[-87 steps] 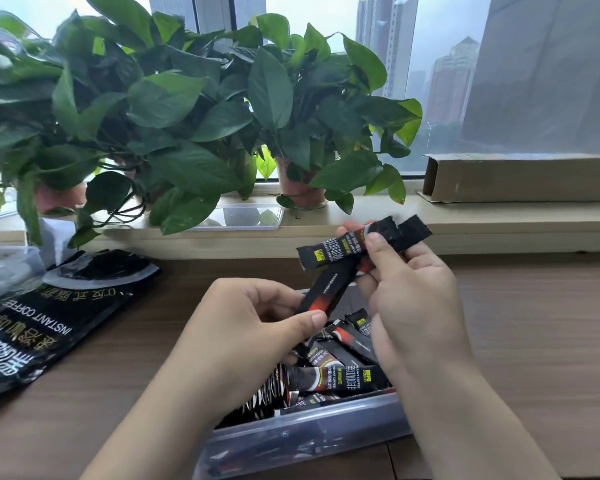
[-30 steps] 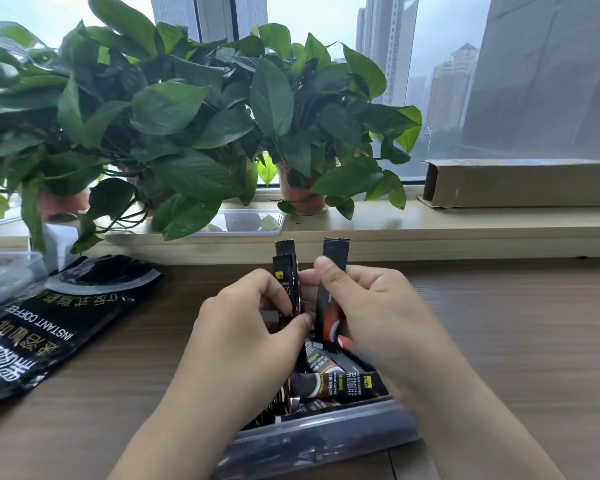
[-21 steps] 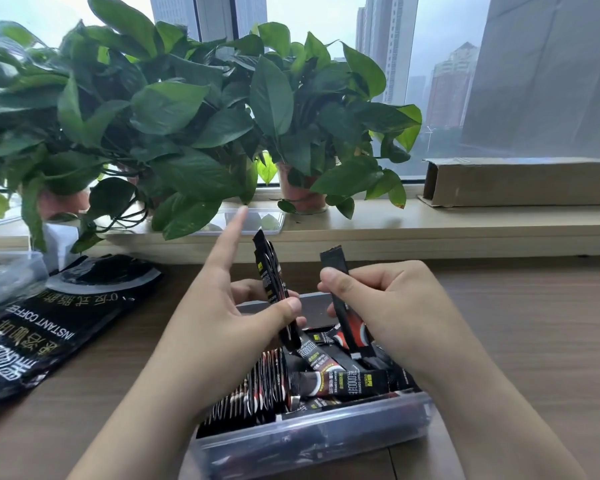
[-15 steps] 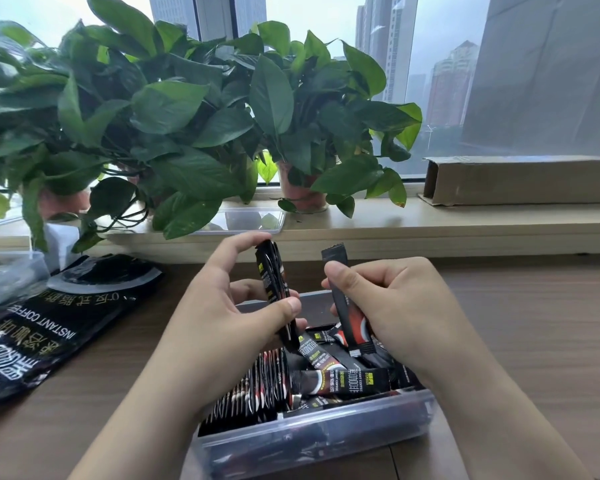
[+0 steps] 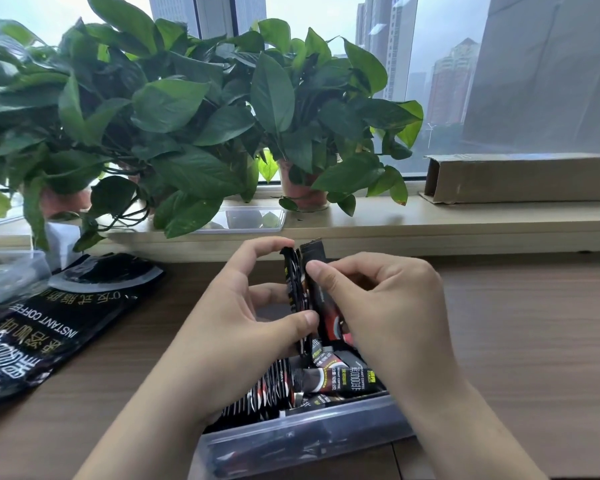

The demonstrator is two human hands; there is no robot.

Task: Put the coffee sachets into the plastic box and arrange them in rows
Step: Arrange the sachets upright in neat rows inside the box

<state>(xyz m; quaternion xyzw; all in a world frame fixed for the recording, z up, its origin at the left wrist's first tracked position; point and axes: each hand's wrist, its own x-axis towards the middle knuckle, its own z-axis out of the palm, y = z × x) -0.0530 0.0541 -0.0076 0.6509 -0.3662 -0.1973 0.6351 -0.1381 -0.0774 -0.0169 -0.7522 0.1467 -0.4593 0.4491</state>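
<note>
While left hand (image 5: 243, 327) pinches a sachet stack (image 5: 293, 285), right hand (image 5: 388, 306) pinches one sachet (image 5: 313, 251), over one box (image 5: 291, 441).

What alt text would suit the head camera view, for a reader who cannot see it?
Above a clear plastic box, the left hand grips a thin bundle of black coffee sachets upright and the right hand pinches one more sachet beside it. Inside, some sachets stand in a row at the left; others lie loose. A black coffee bag lies left of it.

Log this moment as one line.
left hand: grips sachet stack | right hand: pinches one sachet beside stack | box: row left, loose sachets right
</note>
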